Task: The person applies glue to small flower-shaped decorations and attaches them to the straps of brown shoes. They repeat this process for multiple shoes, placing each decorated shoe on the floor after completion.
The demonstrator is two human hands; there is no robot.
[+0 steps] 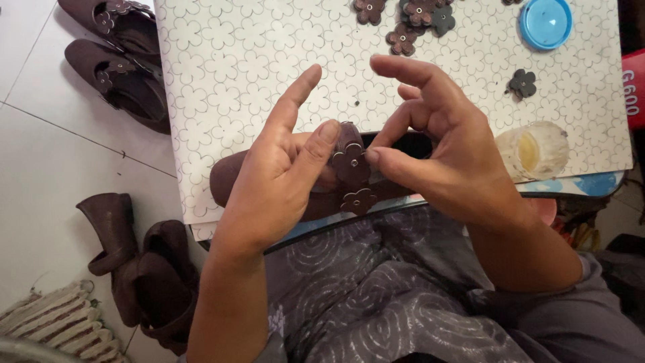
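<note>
Both hands meet over a brown shoe (232,176) that lies across the near edge of a flower-patterned board (222,60), its toe poking out past the left wrist. The left hand (282,175) is half open: the thumb presses on a brown flower piece (351,163) at the shoe's strap, the forefinger points up and away, and the other fingers curl under the shoe. The right hand (443,154) pinches the same flower from the other side with thumb and forefinger, its remaining fingers spread loose above. A second flower (359,200) sits on the shoe just below the pinched one.

The grip on the flower is only fingertip-deep, so it could slide off centre or tilt before it is fixed, and end up crooked beside the lower flower. The shoe overhangs the board towards the lap; if the left fingers ease off, it may tip down. Just beyond the right hand stands a small clear cup (534,151) of yellowish stuff, perhaps glue: a swing of that wrist could knock it. Loose flowers (416,17) and a blue lid (545,22) lie further off, above the hands
</note>
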